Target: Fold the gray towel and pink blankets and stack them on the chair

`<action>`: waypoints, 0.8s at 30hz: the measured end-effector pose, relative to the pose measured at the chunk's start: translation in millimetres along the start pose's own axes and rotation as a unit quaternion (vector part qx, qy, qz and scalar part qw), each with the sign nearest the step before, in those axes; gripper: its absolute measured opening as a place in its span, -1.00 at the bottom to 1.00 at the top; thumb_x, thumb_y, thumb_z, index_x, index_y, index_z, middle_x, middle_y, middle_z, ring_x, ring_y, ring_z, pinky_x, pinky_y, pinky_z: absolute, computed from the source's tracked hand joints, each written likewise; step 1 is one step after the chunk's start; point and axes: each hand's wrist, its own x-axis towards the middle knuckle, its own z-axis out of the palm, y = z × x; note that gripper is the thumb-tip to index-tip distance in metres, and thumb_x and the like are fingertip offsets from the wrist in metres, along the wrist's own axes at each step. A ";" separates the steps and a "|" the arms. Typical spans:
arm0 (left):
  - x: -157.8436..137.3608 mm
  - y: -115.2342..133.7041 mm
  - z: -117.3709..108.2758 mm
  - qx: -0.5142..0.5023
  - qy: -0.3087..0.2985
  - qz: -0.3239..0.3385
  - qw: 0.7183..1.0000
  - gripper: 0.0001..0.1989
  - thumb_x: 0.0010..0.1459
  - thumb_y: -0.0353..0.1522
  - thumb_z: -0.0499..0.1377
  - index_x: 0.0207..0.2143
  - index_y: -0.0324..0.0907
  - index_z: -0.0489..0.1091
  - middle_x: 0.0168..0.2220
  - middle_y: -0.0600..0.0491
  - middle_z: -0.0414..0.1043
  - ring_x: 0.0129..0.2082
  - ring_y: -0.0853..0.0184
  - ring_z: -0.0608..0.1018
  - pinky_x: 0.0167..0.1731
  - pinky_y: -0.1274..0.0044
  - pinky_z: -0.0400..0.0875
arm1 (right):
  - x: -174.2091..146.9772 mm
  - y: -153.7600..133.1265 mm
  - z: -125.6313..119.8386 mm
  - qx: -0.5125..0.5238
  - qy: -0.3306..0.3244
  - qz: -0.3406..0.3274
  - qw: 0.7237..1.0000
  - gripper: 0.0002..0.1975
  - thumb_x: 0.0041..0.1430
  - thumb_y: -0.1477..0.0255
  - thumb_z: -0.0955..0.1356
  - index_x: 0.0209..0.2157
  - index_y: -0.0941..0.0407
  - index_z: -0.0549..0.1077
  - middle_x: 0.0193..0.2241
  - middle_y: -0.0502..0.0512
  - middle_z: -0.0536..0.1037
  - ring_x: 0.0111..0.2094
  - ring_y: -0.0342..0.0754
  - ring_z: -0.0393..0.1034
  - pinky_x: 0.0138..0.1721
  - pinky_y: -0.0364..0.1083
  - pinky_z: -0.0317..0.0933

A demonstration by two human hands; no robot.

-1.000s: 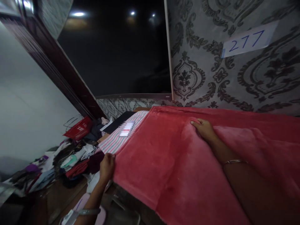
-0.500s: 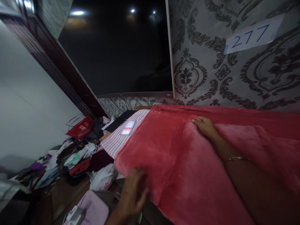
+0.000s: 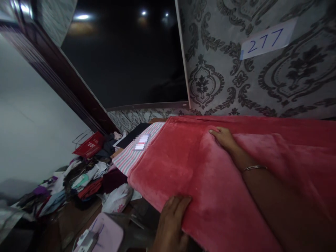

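A red plush blanket (image 3: 168, 164) lies spread out, with part of it folded over and showing a lighter pink side. Near the back, my right hand (image 3: 223, 137) pinches a fold of it between thumb and fingers; a thin bangle (image 3: 254, 168) circles that wrist. At the front edge, my left hand (image 3: 174, 215) rests on the blanket with fingers extended over the surface. Its thumb is partly hidden low in the view. From under the blanket's left end shows a striped cloth (image 3: 127, 162), with a blurred-out phone-like object (image 3: 142, 142) on it.
A dark TV screen (image 3: 126, 59) and patterned wall (image 3: 207, 84) stand behind. On the floor at left are heaped clothes (image 3: 89, 187), a red basket (image 3: 89, 145) and a white plastic bag (image 3: 118, 199). A pink stool-like top (image 3: 110, 231) holds a white device (image 3: 88, 241).
My left hand has moved right and come down onto the blanket's front edge. My right hand keeps its hold on the fold. The view has shifted slightly.
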 end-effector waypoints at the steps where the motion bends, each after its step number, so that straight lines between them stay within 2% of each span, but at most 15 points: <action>1: 1.8 0.4 3.4 0.000 0.014 -0.005 1.000 -0.31 0.11 -0.36 0.09 0.34 -0.09 0.20 0.19 -0.13 0.43 0.19 0.08 0.46 0.21 0.16 0.34 | -0.1 -0.9 -0.4 0.001 0.002 0.000 1.000 -0.74 -0.06 0.19 0.39 -0.49 0.12 0.45 -0.60 -0.06 0.36 -0.52 -0.13 0.19 -0.45 -0.13 0.06; 5: 12.7 3.3 10.5 -0.018 0.073 -0.017 0.997 -0.36 0.09 -0.46 0.08 0.27 -0.08 0.31 0.07 -0.12 0.52 0.05 0.13 0.57 0.00 0.31 0.53 | -1.5 -8.0 -1.2 0.016 0.017 0.007 1.000 -0.78 -0.02 0.27 0.41 -0.54 0.10 0.39 -0.61 -0.07 0.31 -0.54 -0.15 0.14 -0.45 -0.13 0.04; 8: 18.9 6.2 9.3 -0.058 0.106 0.012 0.993 -0.42 0.18 -0.43 0.09 0.27 -0.05 0.32 0.06 -0.10 0.55 -0.02 0.18 0.62 -0.11 0.42 0.57 | -1.9 -12.6 -1.5 0.028 0.031 0.011 0.999 -0.78 -0.01 0.30 0.42 -0.55 0.10 0.36 -0.60 -0.09 0.29 -0.52 -0.18 0.12 -0.43 -0.14 0.05; 13: 22.3 7.6 4.8 -0.128 0.128 0.028 0.983 -0.53 0.27 -0.40 0.07 0.21 -0.03 0.40 0.03 -0.06 0.58 -0.03 0.24 0.63 -0.11 0.48 0.57 | -4.8 -17.8 -2.1 0.063 0.056 0.022 0.996 -0.69 -0.05 0.19 0.43 -0.56 0.09 0.30 -0.61 -0.13 0.28 -0.52 -0.18 0.14 -0.42 -0.16 0.10; 17: 24.1 7.6 -5.2 -0.131 0.150 0.062 0.978 -0.57 0.29 -0.38 0.03 0.13 -0.03 0.48 -0.03 -0.04 0.61 -0.07 0.24 0.65 -0.06 0.43 0.56 | -0.8 -30.9 -5.5 0.054 0.079 0.020 0.995 -0.69 -0.01 0.15 0.39 -0.53 0.09 0.32 -0.59 -0.08 0.34 -0.51 -0.14 0.21 -0.39 -0.10 0.18; 21: 26.4 2.3 -20.3 -0.110 0.198 0.071 0.971 -0.59 0.22 -0.45 0.02 -0.03 0.00 0.58 -0.21 0.08 0.66 -0.24 0.30 0.68 0.00 0.42 0.54 | 24.9 -63.2 -6.7 0.021 0.117 0.003 0.993 -0.78 0.10 0.25 0.34 -0.51 0.08 0.34 -0.53 -0.03 0.38 -0.44 -0.10 0.27 -0.33 -0.09 0.22; 24: 25.6 -13.1 -30.3 -0.102 0.256 0.032 0.961 -0.58 0.16 -0.45 0.02 -0.08 0.00 0.59 -0.20 0.11 0.66 -0.19 0.29 0.66 0.05 0.41 0.51 | 49.7 -93.8 6.9 -0.024 0.140 -0.023 0.990 -0.84 0.14 0.34 0.32 -0.49 0.08 0.38 -0.47 -0.01 0.41 -0.36 -0.08 0.31 -0.27 -0.10 0.24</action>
